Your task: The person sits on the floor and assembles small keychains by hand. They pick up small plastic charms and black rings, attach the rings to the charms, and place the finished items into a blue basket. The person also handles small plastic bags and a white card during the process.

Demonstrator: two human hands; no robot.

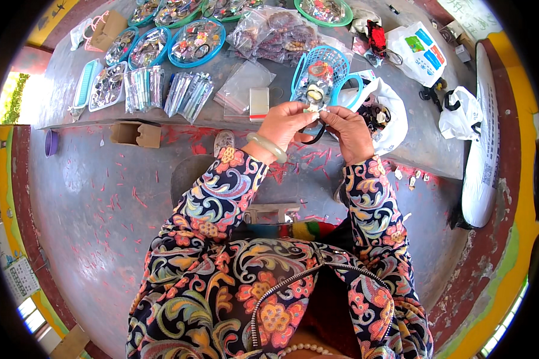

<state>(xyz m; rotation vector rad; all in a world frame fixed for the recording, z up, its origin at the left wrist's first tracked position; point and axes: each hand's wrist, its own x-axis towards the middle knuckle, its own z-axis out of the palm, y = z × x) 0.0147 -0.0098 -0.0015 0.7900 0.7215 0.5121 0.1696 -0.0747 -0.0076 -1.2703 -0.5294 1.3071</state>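
Both my hands are raised in front of the table's near edge, fingertips pinched close together. My left hand, with a pale bangle at the wrist, grips what looks like a black hair tie with a small pale piece on it. On its other side my right hand pinches the same piece. The black loop hangs below the fingertips; the exact grip is partly hidden by the fingers. Just beyond stands a blue plastic basket with small hair accessories in it. A white bag holding dark hair ties lies open to the right.
Round trays of packed accessories line the table's far left. Bundles of pens, clear plastic bags and a small white box lie nearer. An open cardboard box sits below the edge. Red scraps litter the floor.
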